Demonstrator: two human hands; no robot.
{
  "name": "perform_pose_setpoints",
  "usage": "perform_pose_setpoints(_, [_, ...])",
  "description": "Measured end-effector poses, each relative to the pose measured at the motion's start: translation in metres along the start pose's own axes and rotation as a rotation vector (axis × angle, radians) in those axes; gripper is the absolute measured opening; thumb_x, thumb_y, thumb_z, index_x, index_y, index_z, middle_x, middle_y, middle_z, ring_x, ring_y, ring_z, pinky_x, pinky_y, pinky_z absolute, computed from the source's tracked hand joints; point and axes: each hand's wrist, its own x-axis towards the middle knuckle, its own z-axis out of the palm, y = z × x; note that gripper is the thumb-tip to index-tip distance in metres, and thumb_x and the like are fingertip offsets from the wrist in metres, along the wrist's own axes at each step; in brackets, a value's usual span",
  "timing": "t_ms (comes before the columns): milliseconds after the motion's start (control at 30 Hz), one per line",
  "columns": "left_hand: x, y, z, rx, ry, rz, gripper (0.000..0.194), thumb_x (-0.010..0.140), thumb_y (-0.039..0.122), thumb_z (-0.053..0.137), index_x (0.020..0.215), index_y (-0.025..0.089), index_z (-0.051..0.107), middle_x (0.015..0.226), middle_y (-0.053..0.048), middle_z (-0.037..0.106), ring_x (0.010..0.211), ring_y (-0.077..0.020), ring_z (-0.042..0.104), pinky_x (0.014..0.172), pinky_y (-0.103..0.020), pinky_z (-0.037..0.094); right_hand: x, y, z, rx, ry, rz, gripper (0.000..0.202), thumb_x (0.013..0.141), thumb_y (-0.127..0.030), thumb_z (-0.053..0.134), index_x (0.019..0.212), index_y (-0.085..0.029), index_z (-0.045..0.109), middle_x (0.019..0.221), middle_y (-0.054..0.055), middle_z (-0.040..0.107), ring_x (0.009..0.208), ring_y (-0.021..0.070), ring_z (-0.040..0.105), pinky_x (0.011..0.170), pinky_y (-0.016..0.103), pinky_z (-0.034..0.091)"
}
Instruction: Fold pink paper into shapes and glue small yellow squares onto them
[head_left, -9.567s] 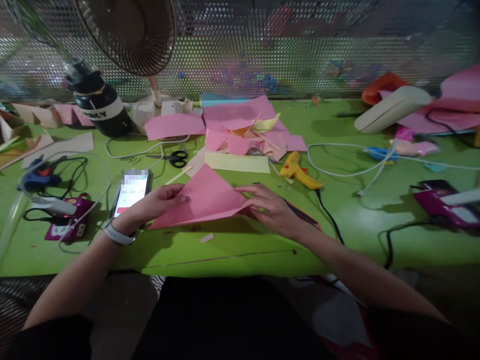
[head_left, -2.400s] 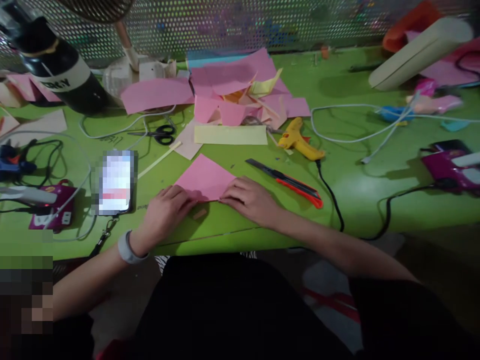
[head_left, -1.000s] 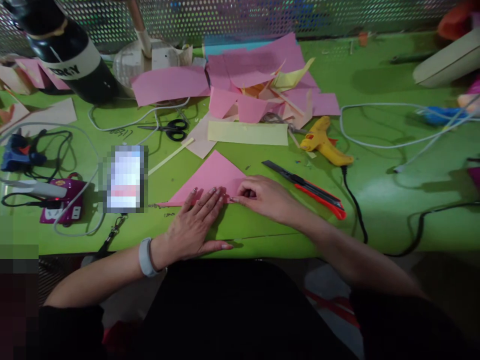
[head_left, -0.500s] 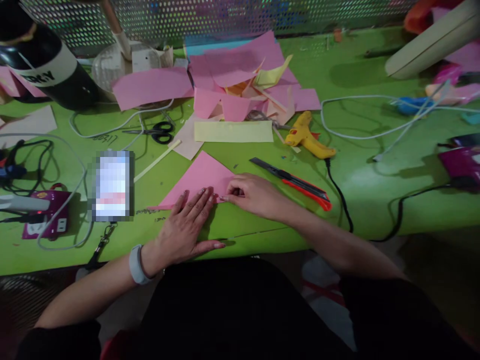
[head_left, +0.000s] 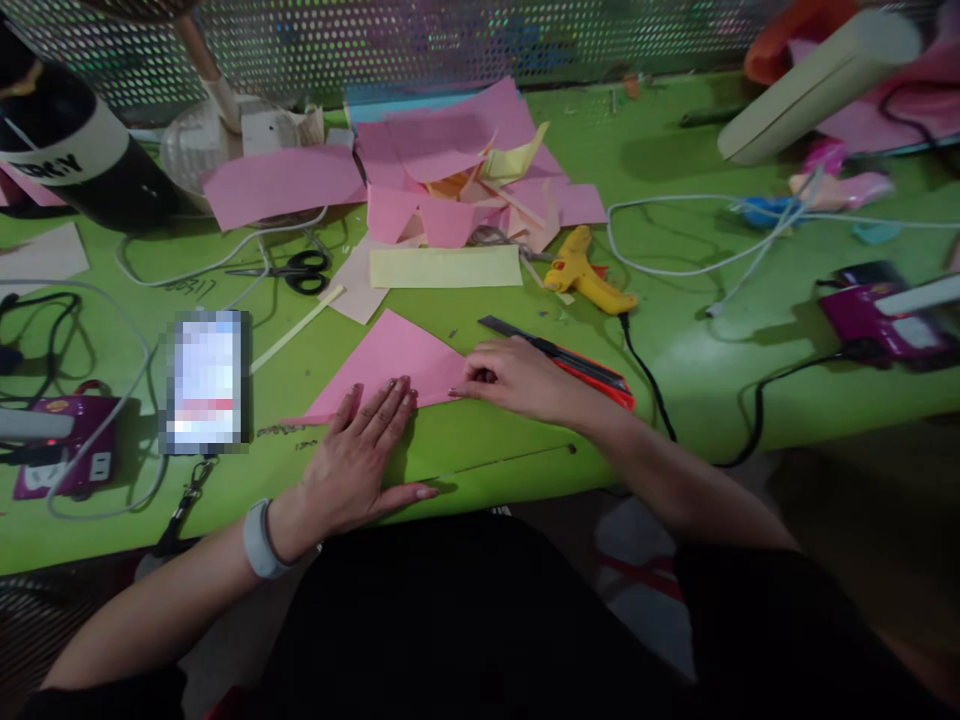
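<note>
A pink sheet of paper [head_left: 386,355], folded into a triangle, lies on the green table with its peak away from me. My left hand [head_left: 364,435] rests flat near its lower edge, fingers stretched over the paper and thumb out to the side. At the right corner, my right hand [head_left: 510,380] has its fingers curled in, with thumb and forefinger at the paper's folded edge. Just beyond that hand lies a red-and-black utility knife [head_left: 585,368], partly covered by it.
Behind the triangle are a pale yellow strip [head_left: 446,268], a yellow glue gun [head_left: 589,275], black scissors [head_left: 300,272] and a heap of pink paper [head_left: 457,140]. A phone [head_left: 206,380] lies to the left. White cables, purple power sockets [head_left: 889,320] and a dark bottle [head_left: 82,150] stand around.
My right hand has slid a little to the right along the paper's lower edge, out to its corner. My left hand stays flat on the paper. The whole view has shifted slightly.
</note>
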Motion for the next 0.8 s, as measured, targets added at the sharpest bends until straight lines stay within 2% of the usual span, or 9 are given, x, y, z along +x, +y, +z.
perform_pose_setpoints(133, [0.0, 0.0, 0.001, 0.009, 0.006, 0.004, 0.105, 0.089, 0.077, 0.038, 0.159, 0.01, -0.002, 0.162, -0.019, 0.023, 0.151, -0.0321, 0.024, 0.124, -0.049, 0.005, -0.009, 0.01, -0.003, -0.048, 0.016, 0.044, 0.037, 0.096, -0.047, 0.057, 0.074, -0.019, 0.065, 0.077, 0.003, 0.068, 0.076, 0.0183, 0.058, 0.071, 0.031, 0.033])
perform_pose_setpoints(433, [0.0, -0.001, 0.0, 0.0, 0.012, -0.001, 0.106, 0.087, 0.076, 0.043, 0.16, 0.012, 0.001, 0.162, -0.019, 0.024, 0.151, -0.0324, 0.023, 0.125, -0.048, 0.006, -0.025, 0.022, -0.012, -0.106, 0.056, 0.058, 0.033, 0.097, -0.042, 0.055, 0.076, -0.019, 0.065, 0.079, 0.005, 0.067, 0.078, 0.0201, 0.058, 0.071, 0.033, 0.036])
perform_pose_setpoints(500, [0.0, -0.001, 0.0, 0.001, 0.009, 0.0, 0.106, 0.087, 0.076, 0.043, 0.16, 0.011, 0.001, 0.162, -0.019, 0.024, 0.151, -0.0326, 0.023, 0.124, -0.049, 0.006, -0.032, 0.021, -0.018, -0.159, 0.129, 0.082, 0.034, 0.097, -0.041, 0.055, 0.075, -0.019, 0.065, 0.078, 0.006, 0.066, 0.077, 0.021, 0.058, 0.07, 0.034, 0.038])
perform_pose_setpoints(600, [0.001, -0.002, 0.001, 0.006, 0.008, 0.005, 0.107, 0.086, 0.078, 0.042, 0.16, 0.01, 0.002, 0.162, -0.02, 0.025, 0.151, -0.0333, 0.023, 0.124, -0.05, 0.007, -0.041, 0.003, -0.019, -0.272, 0.358, 0.139, 0.035, 0.101, -0.04, 0.047, 0.085, -0.018, 0.07, 0.088, 0.011, 0.07, 0.085, 0.0244, 0.061, 0.076, 0.039, 0.043])
perform_pose_setpoints(667, [0.001, -0.002, 0.001, 0.009, 0.011, 0.006, 0.107, 0.086, 0.078, 0.041, 0.159, 0.01, 0.004, 0.161, -0.02, 0.026, 0.151, -0.0336, 0.023, 0.124, -0.051, 0.007, -0.042, -0.018, -0.007, -0.31, 0.459, 0.041, 0.038, 0.103, -0.037, 0.04, 0.107, -0.015, 0.071, 0.109, 0.014, 0.072, 0.104, 0.0274, 0.062, 0.091, 0.044, 0.043])
perform_pose_setpoints(733, [0.0, -0.002, 0.002, 0.007, 0.013, 0.007, 0.106, 0.086, 0.078, 0.04, 0.159, 0.008, 0.008, 0.161, -0.021, 0.027, 0.15, -0.0339, 0.024, 0.124, -0.052, 0.007, -0.039, -0.038, 0.013, -0.304, 0.395, -0.214, 0.048, 0.103, -0.042, 0.039, 0.131, -0.01, 0.061, 0.136, 0.017, 0.062, 0.129, 0.0298, 0.052, 0.108, 0.048, 0.037])
perform_pose_setpoints(800, [0.0, -0.001, 0.003, 0.007, 0.014, 0.007, 0.106, 0.086, 0.079, 0.04, 0.158, 0.005, 0.014, 0.159, -0.023, 0.029, 0.15, -0.0341, 0.025, 0.124, -0.051, 0.006, -0.034, -0.049, 0.035, -0.306, 0.298, -0.385, 0.072, 0.099, -0.059, 0.037, 0.141, -0.001, 0.05, 0.15, 0.022, 0.047, 0.143, 0.0323, 0.038, 0.117, 0.049, 0.03])
